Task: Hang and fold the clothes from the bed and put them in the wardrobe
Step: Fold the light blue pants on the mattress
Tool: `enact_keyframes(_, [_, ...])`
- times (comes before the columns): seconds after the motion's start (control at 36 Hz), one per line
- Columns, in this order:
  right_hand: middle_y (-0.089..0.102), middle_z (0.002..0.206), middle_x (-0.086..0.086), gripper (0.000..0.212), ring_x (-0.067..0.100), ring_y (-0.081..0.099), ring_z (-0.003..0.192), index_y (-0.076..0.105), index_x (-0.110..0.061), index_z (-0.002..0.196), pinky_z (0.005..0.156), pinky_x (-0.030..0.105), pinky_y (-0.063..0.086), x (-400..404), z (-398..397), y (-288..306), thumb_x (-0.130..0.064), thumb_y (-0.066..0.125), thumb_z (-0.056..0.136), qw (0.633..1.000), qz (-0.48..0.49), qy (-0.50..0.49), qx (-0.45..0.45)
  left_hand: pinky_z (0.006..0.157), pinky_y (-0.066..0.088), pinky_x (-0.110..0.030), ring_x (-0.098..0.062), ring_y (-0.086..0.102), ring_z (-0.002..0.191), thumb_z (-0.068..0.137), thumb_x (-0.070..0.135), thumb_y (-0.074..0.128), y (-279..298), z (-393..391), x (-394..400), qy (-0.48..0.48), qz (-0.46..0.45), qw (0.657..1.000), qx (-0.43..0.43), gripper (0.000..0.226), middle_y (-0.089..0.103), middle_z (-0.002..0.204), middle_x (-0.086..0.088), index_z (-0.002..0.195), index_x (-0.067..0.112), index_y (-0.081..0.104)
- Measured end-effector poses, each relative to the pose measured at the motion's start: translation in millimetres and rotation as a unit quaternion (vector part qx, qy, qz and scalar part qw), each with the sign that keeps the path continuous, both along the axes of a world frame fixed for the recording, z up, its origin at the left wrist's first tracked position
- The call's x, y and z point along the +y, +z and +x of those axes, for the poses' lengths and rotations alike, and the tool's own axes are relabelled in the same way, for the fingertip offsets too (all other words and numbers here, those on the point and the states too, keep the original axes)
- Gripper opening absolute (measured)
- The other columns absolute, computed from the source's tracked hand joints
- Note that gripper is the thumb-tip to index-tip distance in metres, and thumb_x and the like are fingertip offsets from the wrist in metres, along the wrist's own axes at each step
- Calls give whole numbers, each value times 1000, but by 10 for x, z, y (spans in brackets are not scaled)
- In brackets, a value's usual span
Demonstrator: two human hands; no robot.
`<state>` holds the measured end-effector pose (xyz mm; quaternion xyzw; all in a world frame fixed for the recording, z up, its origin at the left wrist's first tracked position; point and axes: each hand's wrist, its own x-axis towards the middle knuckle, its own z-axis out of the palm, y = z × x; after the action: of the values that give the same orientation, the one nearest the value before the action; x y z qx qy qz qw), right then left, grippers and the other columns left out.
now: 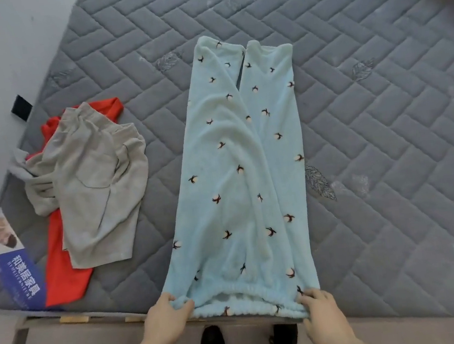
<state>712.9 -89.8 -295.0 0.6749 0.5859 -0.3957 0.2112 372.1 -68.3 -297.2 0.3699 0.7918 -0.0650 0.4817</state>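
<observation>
pants [237, 170] spread flat up the mattress [382, 95], waistband at near edge | left hand [166, 316] and right hand [320, 312] each pinch a waistband corner | likely light, soft, floppy fleece; hold the corners to fold | grey and red clothes [90, 188] heaped by left edge

Left hand [167, 316] and right hand [321, 313] forward, fingers curled, pinching fabric
</observation>
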Motion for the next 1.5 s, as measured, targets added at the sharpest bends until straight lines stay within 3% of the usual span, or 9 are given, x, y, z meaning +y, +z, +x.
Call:
enact_keyframes(0.14, [36, 147, -11, 59, 20, 27, 140, 46, -34, 144, 111, 33, 35, 249, -96, -222, -39, 60, 87, 1000, 7, -23, 5, 64, 37, -32, -17, 54, 84, 83, 17, 68, -133, 181, 61, 39, 78, 996, 28, 24, 55, 102, -1, 102, 16, 52])
enact_keyframes(0.39, [37, 155, -3, 88, 25, 31, 138, 12, -21, 159, 114, 43, 29, 1084, -286, -473, -53, 60, 92, 985, 132, -110, 6, 68, 41, -35, -13, 57, 83, 79, 27, 77, -336, 425, 121, 146, 101, 982, 69, 20, 58, 95, 4, 82, 17, 60])
enact_keyframes(0.56, [66, 109, -12, 38, 18, 65, 103, 49, -33, 126, 89, 43, 54, 1299, -495, -549, -31, 60, 90, 947, 117, -234, 188, 69, 48, -36, -24, 60, 76, 71, 22, 83, -482, 309, 53, 183, 77, 974, 110, 22, 63, 85, -6, 69, 16, 61])
enact_keyframes(0.67, [65, 108, -21, 45, 3, 63, 94, 48, -46, 130, 82, 33, 56, 1308, -794, -500, -27, 55, 89, 923, 111, -209, 305, 61, 43, -33, -23, 59, 71, 67, 17, 82, -547, 199, 14, 182, 61, 975, 111, 24, 64, 85, -10, 71, 15, 59])
enact_keyframes(0.94, [40, 135, 1, 51, 27, 54, 115, 28, -32, 148, 88, 41, 51, 1210, -908, -784, -37, 46, 101, 978, 97, -133, 129, 74, 44, -36, -31, 61, 93, 86, 20, 70, -539, 35, 102, 180, -25, 983, 39, 39, 59, 97, -6, 112, 12, 41])
enact_keyframes(1.14, [36, 135, -1, 59, 20, 45, 122, 32, -29, 152, 96, 37, 46, 899, -575, -685, -40, 54, 98, 978, 94, -164, 82, 69, 49, -27, -13, 65, 85, 83, -1, 56, -77, 269, 302, 191, 170, 965, -52, 39, 71, 86, 12, 100, 32, 67])
enact_keyframes(1.31, [58, 122, -8, 34, 10, 61, 103, 61, -32, 129, 86, 25, 50, 837, -281, -571, -27, 65, 95, 906, 40, -359, 220, 74, 49, -13, -8, 66, 87, 82, -12, 54, 324, 758, 402, 111, 270, 942, -165, 65, 69, 91, 16, 116, 42, 68])
enact_keyframes(1.42, [66, 117, -3, 23, 18, 66, 95, 69, -32, 110, 93, 44, 55, 782, 71, -561, -15, 61, 97, 874, 56, -431, 217, 78, 53, -27, -11, 61, 88, 83, 11, 55, 465, 1168, 472, -48, 264, 944, -195, 64, 58, 97, 17, 139, 41, 58])
enact_keyframes(1.5, [71, 106, 8, 21, 21, 64, 77, 71, -21, 103, 71, 39, 54, 742, 343, -536, -7, 58, 97, 829, 61, -515, 208, 83, 50, -35, -15, 57, 93, 84, 27, 48, 485, 1530, 561, -221, 242, 931, -163, 69, 47, 108, 17, 151, 42, 39])
